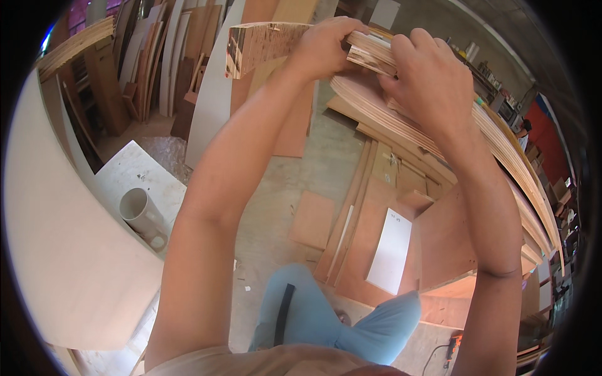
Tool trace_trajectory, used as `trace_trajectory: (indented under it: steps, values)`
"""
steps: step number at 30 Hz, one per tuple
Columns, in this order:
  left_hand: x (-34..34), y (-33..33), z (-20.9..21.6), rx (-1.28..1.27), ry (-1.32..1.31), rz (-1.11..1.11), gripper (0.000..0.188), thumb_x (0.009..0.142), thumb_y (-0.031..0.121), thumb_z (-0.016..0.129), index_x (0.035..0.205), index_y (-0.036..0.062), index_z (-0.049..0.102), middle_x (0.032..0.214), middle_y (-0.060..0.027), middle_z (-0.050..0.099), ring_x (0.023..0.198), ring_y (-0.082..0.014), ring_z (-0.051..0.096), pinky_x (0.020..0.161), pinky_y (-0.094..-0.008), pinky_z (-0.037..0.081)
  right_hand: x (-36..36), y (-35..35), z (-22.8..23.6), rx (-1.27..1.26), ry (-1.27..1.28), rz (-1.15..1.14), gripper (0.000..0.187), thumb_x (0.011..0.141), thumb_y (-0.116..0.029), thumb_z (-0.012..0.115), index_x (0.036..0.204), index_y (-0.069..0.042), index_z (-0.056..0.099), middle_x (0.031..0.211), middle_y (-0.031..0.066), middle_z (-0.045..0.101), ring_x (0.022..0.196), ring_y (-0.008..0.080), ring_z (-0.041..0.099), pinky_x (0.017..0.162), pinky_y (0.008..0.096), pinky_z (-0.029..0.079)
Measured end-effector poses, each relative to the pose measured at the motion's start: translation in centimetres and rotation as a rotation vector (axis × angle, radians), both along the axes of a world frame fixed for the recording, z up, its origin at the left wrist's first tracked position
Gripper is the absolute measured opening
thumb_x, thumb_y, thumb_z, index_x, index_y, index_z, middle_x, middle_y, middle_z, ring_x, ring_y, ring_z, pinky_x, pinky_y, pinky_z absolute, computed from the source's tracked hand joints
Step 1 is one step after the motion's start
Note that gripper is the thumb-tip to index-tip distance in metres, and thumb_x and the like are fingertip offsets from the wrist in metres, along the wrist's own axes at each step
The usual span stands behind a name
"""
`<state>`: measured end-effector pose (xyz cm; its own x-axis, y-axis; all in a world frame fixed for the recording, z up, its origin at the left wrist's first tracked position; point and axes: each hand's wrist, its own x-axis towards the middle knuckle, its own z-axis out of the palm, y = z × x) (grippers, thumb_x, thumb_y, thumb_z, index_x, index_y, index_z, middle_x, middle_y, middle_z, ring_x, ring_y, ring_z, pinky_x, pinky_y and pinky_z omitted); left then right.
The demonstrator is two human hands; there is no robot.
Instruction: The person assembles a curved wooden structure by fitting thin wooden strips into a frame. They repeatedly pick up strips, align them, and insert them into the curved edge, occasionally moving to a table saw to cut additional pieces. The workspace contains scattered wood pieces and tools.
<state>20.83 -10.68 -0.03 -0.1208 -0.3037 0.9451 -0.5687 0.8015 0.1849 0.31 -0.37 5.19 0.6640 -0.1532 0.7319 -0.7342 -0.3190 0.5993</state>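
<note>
A thick plywood piece (266,47) with layered edges spans between my hands at the top of the view. My left hand (329,47) has its fingers wrapped over the middle of it. At its right part, where stacked plies (373,53) show, my right hand (433,78) is closed with fingers curled over the edge. Just below my right hand lies a stack of large curved plywood sheets (508,147). My hands hide some of the held wood, so I cannot tell whether it is one piece or several.
Boards (147,62) lean upright at the back left. To my left stand a large pale panel (69,213) and a white surface (113,169) with a grey mug (141,210). A white rectangular sheet (390,250) lies among brown panels on the floor. A corded orange tool (453,348) sits lower right.
</note>
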Motion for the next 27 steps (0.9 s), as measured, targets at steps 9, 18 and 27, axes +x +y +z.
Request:
trace_trajectory:
  steps: [9,18,27]
  values:
    - [-0.4,0.3,-0.4,0.148,0.146,0.008,0.060,0.069,0.013,0.092,0.124,0.0124,0.067,0.107,-0.0058,0.076,0.098,-0.0156,0.072,0.087,-0.0301,0.056,-0.1,-0.4,0.0,-0.045,0.016,0.040,0.026,0.073,-0.021,0.081,0.087,-0.009,0.064,0.090,0.0068,0.062,0.085,0.0251,0.066,0.067,0.0378,0.057]
    - [-0.3,-0.6,-0.6,0.032,0.152,-0.020,0.056,0.065,0.027,0.092,0.116,0.0165,0.072,0.102,-0.0074,0.076,0.093,-0.0240,0.072,0.083,-0.0343,0.056,-1.6,0.1,0.1,-0.151,0.025,0.156,0.045,0.076,-0.038,0.085,0.100,-0.007,0.065,0.088,0.0073,0.058,0.084,0.0275,0.064,0.064,0.0379,0.053]
    - [-0.3,0.0,-0.4,0.113,0.190,-0.316,0.056,0.066,-0.003,0.092,0.116,0.0019,0.066,0.102,-0.0043,0.073,0.094,-0.0123,0.070,0.082,-0.0288,0.059,-8.2,5.5,-16.6,0.567,0.242,0.585,0.025,0.068,-0.030,0.077,0.071,-0.015,0.058,0.067,0.0014,0.048,0.057,0.0191,0.052,0.048,0.0336,0.041]
